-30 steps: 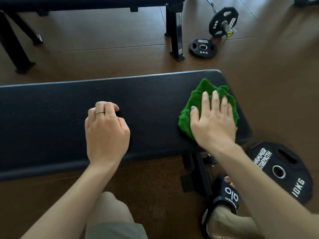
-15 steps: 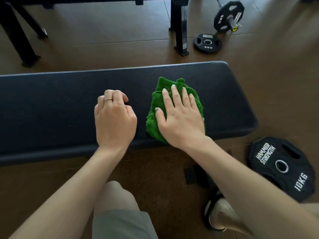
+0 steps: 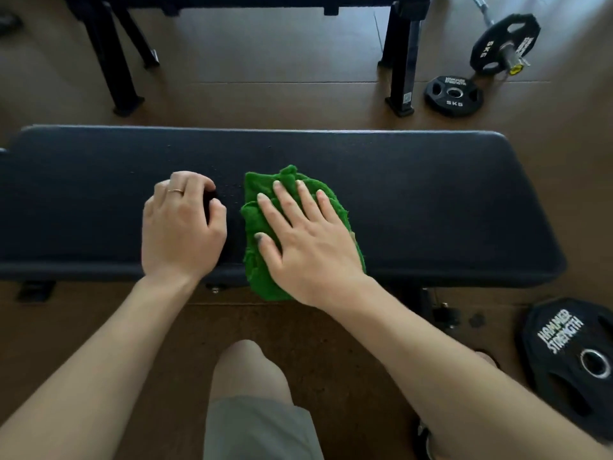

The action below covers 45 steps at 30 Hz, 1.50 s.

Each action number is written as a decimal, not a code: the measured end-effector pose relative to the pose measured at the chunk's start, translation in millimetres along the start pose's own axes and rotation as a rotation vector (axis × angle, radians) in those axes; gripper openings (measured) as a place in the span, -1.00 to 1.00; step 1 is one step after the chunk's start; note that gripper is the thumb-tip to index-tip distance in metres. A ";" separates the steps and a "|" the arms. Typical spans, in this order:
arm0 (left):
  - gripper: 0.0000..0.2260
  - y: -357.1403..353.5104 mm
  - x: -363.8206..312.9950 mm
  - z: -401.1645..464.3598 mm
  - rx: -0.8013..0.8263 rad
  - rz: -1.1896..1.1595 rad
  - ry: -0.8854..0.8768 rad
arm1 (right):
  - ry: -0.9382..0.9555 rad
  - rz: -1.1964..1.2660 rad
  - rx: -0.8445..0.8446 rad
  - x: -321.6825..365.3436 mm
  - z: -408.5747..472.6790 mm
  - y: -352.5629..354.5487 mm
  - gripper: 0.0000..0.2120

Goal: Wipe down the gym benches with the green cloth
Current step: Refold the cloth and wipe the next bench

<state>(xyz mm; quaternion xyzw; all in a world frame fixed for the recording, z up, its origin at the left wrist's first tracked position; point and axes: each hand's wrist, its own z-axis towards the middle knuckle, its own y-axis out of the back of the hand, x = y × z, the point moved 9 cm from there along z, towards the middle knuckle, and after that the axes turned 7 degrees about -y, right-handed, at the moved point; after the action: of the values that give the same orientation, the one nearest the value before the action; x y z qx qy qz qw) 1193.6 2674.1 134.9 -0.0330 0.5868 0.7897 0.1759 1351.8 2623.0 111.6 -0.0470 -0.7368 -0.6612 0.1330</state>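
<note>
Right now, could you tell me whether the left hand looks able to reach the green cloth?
Probably yes: the left hand rests on the bench just beside the cloth, with only bare pad between them.

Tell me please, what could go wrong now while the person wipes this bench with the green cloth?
1. The green cloth hangs over the near edge of the bench; it could slip off to the floor.
2. The left hand rests right beside the cloth, so the right hand may bump it, and the pad under it may go unwiped.
3. The 10 kg plate lies near the person's foot, a possible trip hazard.
</note>
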 end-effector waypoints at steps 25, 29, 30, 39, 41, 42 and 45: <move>-0.71 3.6 9.4 -3.5 -0.103 -0.175 0.059 | 0.344 -0.401 0.010 -66.9 -40.4 5.6 -0.28; -0.72 6.1 13.6 -4.9 -0.178 -0.245 0.104 | 0.447 -0.359 -0.036 10.6 -6.0 -12.6 -0.27; -0.72 6.3 13.8 -5.2 -0.184 -0.268 0.100 | 0.461 -0.335 -0.030 31.4 3.5 -17.9 -0.26; -0.68 36.7 100.0 -11.4 -0.094 0.019 0.080 | 0.457 -0.395 -0.010 -26.5 -36.8 -6.4 -0.37; -0.68 34.5 104.5 -11.9 -0.095 0.027 0.090 | 0.422 -0.407 -0.019 -37.1 -41.1 -4.2 -0.37; -0.69 32.2 102.4 -12.0 -0.098 0.027 0.084 | 0.418 -0.397 -0.015 -33.9 -38.6 -4.2 -0.36; -0.69 30.5 98.6 -13.7 -0.118 0.007 0.073 | 0.476 -0.354 0.037 6.5 -13.3 -11.7 -0.36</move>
<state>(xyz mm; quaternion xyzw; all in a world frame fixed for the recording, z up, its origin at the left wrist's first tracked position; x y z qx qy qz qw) 1089.5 2677.3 133.1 -0.0701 0.5454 0.8218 0.1496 1344.5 2607.7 103.2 0.2412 -0.6936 -0.6529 0.1854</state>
